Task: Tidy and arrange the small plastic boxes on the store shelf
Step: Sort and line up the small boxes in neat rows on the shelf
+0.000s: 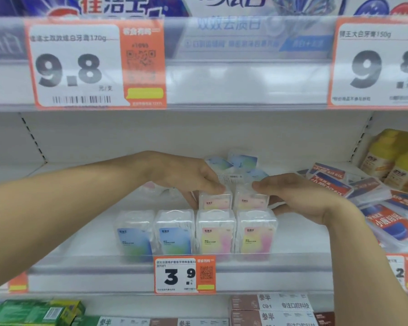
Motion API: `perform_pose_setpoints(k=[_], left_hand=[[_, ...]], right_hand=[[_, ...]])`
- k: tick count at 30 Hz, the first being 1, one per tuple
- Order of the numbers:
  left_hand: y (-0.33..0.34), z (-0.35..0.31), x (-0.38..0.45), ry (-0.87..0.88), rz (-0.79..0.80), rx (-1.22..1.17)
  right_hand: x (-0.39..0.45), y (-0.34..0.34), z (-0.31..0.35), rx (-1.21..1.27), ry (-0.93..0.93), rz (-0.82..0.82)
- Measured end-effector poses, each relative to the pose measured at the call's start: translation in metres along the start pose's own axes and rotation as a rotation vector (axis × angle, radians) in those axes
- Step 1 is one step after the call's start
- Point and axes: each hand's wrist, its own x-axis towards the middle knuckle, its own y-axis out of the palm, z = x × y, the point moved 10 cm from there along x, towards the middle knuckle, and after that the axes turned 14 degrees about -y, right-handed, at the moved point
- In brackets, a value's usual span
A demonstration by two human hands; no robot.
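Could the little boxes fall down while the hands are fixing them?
Maybe. The left hand and right hand hold a second row of pink boxes behind the front row, so a nudge forward could push front boxes off the shelf edge. The loose blue boxes lying tilted behind could also slide or topple if bumped.

Looked forward and slightly down from head height, close to the store shelf (179, 260), both forearms reaching in from below.
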Motion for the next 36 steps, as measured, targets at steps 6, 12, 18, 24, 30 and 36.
perform_pose_setpoints(k=[6,12,18,24,30,36], left_hand=[[0.01,0.0,-0.01,0.002,0.035,0.083],[0.015,-0.001,-0.019,0.002,0.003,0.122],[0.017,-0.004,-0.022,0.001,-0.021,0.18],[0.02,-0.004,-0.029,-0.018,0.005,0.186],[-0.059,0.011,-0.051,0.052,-0.55,0.272],[-0.115,0.128,-0.047,-0.309,-0.734,0.327]], right_hand=[[-0.008,0.01,0.001,0.004,0.037,0.109],[-0.012,0.015,0.001,0.037,0.052,0.156],[-0.011,0.015,0.0,0.026,0.052,0.165],[-0.015,0.01,0.0,0.018,0.064,0.152],[-0.02,-0.051,0.057,-0.172,-0.229,-0.509],[0.036,0.034,0.135,-0.563,-0.354,-0.196]])
